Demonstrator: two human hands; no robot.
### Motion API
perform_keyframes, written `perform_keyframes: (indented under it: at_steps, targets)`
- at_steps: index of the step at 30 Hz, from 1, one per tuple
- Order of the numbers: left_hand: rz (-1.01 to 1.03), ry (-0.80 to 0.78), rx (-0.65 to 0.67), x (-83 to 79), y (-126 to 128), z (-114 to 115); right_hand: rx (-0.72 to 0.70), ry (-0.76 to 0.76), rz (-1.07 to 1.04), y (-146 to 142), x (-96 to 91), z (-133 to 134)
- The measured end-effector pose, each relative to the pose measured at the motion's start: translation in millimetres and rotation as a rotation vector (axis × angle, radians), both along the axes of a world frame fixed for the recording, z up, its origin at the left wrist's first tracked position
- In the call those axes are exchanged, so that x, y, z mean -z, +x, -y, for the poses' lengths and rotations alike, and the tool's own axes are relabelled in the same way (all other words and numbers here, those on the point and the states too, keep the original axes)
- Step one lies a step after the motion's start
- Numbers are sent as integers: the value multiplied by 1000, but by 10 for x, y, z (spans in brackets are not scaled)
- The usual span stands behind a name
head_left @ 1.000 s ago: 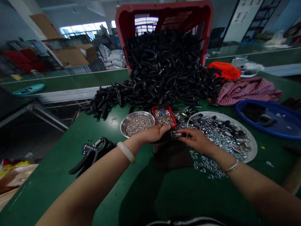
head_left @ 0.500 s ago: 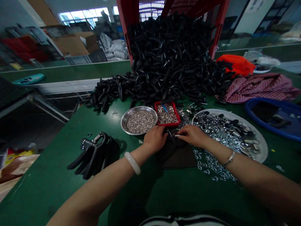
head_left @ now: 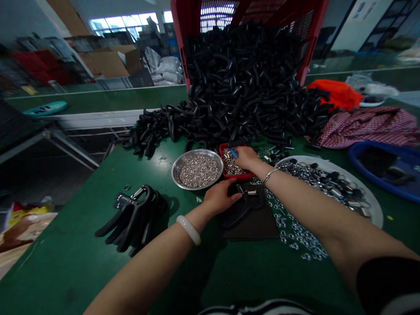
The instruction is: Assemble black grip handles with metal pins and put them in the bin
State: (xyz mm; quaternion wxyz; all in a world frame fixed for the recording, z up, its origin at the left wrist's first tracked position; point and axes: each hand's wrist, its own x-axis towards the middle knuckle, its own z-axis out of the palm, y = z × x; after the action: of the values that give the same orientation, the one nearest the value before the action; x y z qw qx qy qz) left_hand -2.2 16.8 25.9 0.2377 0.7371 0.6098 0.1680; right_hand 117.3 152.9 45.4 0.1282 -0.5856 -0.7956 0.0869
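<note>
Black hand grip (head_left: 246, 203), one: lying flat on a dark square mat (head_left: 262, 228), in front of the red tray, its coil spring (head_left: 251, 193) showing bright near the top.

Left hand (head_left: 220, 197), one: closing narrowly, thumb and fingers holding the grip at its upper left end.

Right hand (head_left: 246, 157), one: standing with its fingertips inside the red tray (head_left: 238, 177), among metal pins (head_left: 230, 167) and beside a blue tool (head_left: 233, 153); whether it is pinching anything, cannot tell.

Steel bowl (head_left: 175, 174), one: standing just left of the tray, holding many small metal pieces (head_left: 200, 170).

White tray (head_left: 375, 212), one: standing at the right, carrying mixed hardware; loose metal rings (head_left: 304, 239) are spilling beside it over the green desk (head_left: 78, 247).

Finished-looking grips (head_left: 131, 220), a cluster: lying well to the left, touching one another.

Black handles (head_left: 245, 87), a heap: spreading out of a red crate (head_left: 182, 36) at the back.

Hazards, as judged: a slackening left hand could be letting the grip turn and the spring slip out of line; a forearm brushing the white tray could be scattering rings; crowded pins could be making a single pick come up double.
</note>
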Motion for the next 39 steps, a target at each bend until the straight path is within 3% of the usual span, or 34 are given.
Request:
perform_keyframes:
  at_steps: [6,10,12,16,19,26,35,39]
  targets:
    - [55,-24,-11,1,-17,1,43,54,-235,252,-36,62]
    - [95,-37,-25,25,-30,-6,22,-30,-735,449,-78,454]
    - [109,-30,-22,35,-29,-5,-13,-61,-888,525,-61,745]
    - [100,-10,-28,47,-7,5,-82,-67,-883,619,83,1256]
    - [83,-10,-45,40,11,15,-74,-92,-943,645,223,1419]
    - [86,-1,-48,29,5,21,-11,-80,-1065,596,333,1420]
    - [137,-6,-33,108,-20,-18,-33,60,-837,569,283,1459]
    - [157,-7,-29,134,-17,-33,-20,65,-876,545,283,1461]
